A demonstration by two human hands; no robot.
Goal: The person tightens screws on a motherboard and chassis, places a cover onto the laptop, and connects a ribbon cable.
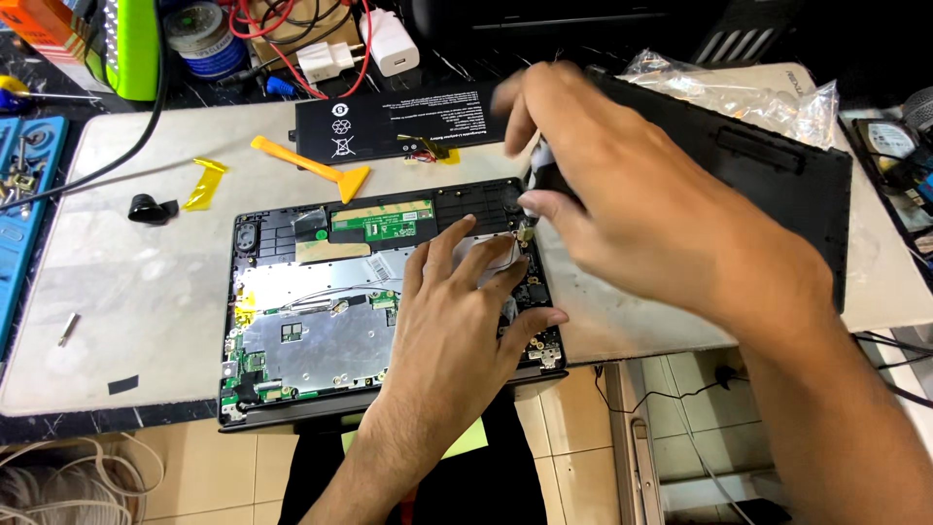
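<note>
An opened laptop base (292, 292) lies on the pale work mat, its silver shield and green circuit boards exposed. My left hand (457, 321) rests flat on its right half, fingers spread. My right hand (622, 194) is above the laptop's right rear corner and grips a small black-handled screwdriver (544, 180), its tip pointing down at the board by the hinge. The removed black battery (389, 122) lies behind the laptop.
An orange plastic pry tool (316, 167) and yellow tape (206, 183) lie on the mat. The black bottom cover (777, 175) sits at the right with a plastic bag (739, 92). Chargers and cables crowd the back; a blue tool tray (24, 194) is at left.
</note>
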